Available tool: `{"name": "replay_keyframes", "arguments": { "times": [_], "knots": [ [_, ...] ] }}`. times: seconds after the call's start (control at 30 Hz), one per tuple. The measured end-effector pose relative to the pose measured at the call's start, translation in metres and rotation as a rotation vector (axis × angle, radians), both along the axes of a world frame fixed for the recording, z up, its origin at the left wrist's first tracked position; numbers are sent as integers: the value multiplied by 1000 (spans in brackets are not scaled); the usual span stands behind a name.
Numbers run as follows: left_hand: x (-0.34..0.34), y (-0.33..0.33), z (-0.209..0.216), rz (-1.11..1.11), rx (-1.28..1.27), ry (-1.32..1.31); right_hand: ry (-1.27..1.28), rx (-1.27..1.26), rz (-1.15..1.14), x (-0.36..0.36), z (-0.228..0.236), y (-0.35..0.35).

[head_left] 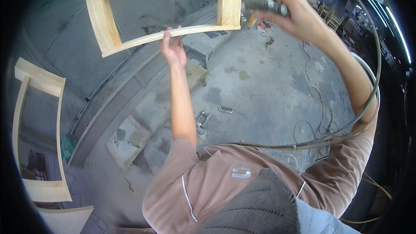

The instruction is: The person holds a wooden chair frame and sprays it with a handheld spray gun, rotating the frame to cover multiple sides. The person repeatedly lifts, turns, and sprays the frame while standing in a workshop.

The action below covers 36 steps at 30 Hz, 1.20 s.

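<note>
Overhead, the left hand [173, 45] is raised and holds the lower curved rail of a pale wooden chair frame [104, 21], with the fingers hooked over the top of the rail and the thumb under it. This frame fills the upper left of the view, is lifted up in the air, and is made of light unfinished wood with one wide upright on each side. The right hand [290, 13] is raised too, at the upper right, and its fingers are closed around a grey metal spray gun [264, 4], which is blurred, so I cannot tell the position of the trigger finger. The nozzle end of the gun is just beside the right upright of the frame. A grey hose [372, 86] runs from the gun in a wide curve around the right arm and across the brown shirt [225, 177]. Below, on the dusty concrete floor [268, 82], thin cables lie in loops and a small flat object [225, 109] lies alone. At the left edge a second wooden frame [39, 125] of the same kind stands against the grey wall.
</note>
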<state>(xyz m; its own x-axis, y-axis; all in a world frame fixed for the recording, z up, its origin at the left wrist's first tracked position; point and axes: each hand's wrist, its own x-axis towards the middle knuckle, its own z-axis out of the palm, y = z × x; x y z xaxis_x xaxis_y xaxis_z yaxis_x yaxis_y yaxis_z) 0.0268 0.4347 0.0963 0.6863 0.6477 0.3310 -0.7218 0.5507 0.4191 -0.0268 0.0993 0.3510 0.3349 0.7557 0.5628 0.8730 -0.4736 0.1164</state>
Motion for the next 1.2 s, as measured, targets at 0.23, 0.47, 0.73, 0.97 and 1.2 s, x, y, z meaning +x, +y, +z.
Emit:
{"name": "replay_keyframes", "arguments": {
  "times": [0.23, 0.47, 0.73, 0.97, 1.2],
  "knots": [
    [-16, -12, -2, 52, 10, -40, -432, 158, -120, 42, 119, 60],
    [-4, -11, -11, 94, 49, -4, -531, 94, -163, 59, 128, 72],
    [26, -15, -19, 120, 39, -36, -62, 80, 247, 34, 11, 71],
    [24, -31, -20, 123, 49, -19, 13, 359, 784, 22, -2, 121],
    [17, -9, -36, 8, 94, -90, 11, -90, 874, -8, -23, 140]
  ]
}}
